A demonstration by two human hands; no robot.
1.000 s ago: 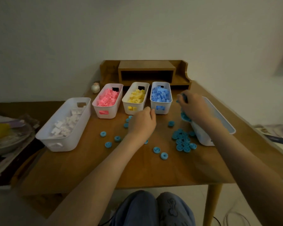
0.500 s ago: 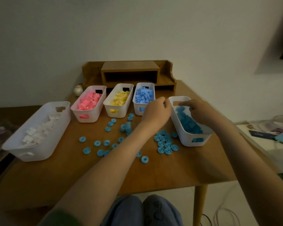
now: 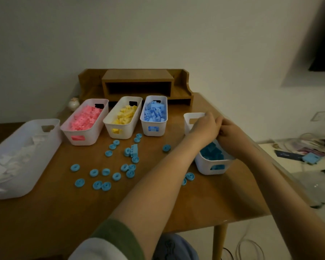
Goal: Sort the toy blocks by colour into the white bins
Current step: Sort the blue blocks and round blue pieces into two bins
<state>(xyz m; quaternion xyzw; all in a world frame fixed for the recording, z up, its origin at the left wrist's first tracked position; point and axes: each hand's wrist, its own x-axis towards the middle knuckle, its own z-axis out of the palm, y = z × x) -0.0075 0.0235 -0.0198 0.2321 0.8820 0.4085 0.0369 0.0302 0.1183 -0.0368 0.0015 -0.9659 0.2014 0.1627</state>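
Observation:
Five white bins stand on the wooden table (image 3: pixel 79 212): one with white blocks (image 3: pixel 51 136), one with pink (image 3: pixel 68 129), one with yellow (image 3: pixel 109 121), one with light blue (image 3: pixel 154 133), and at the right one with teal blocks (image 3: pixel 204 167). Several teal round pieces (image 3: pixel 94 172) and a teal brick (image 3: pixel 134 150) lie loose in the middle. My left hand (image 3: pixel 204 126) and my right hand (image 3: pixel 232 134) meet above the teal bin, fingers curled towards each other. Whatever is between the fingertips is hidden.
A wooden desk shelf (image 3: pixel 139 79) stands at the table's back edge, with a small round jar (image 3: pixel 73 104) to its left. More teal rounds (image 3: pixel 189 176) lie by the teal bin's front. Clutter and cables cover a low surface (image 3: pixel 308 156) at the right.
My view has swung right. My left hand has crossed from the table's middle to the teal bin and met my right hand above it.

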